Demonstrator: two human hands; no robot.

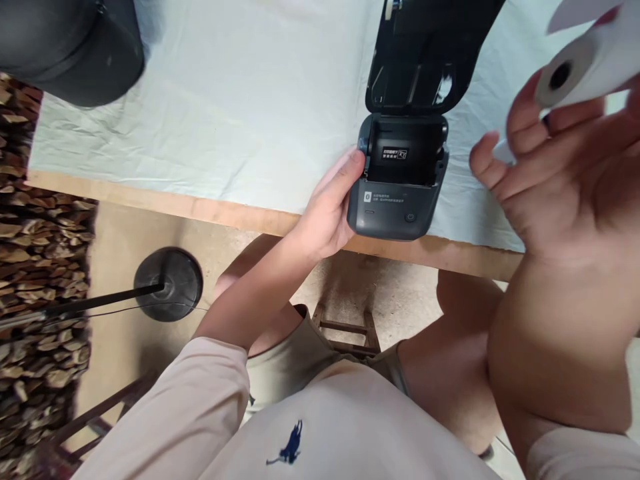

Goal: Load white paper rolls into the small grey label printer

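The left hand (333,207) grips the printer (395,213) at the table's (150,201) near edge, lid (425,53) raised; at right, the right hand (575,173) holds the roll (613,60) in curled fingers. Loading seems in hand, calling for squaring roll to bay (407,163).

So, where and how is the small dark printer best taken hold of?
Probably by both sides of the printer, coming from the near table edge: its body is compact with rounded corners, and the open lid extends on the far side.
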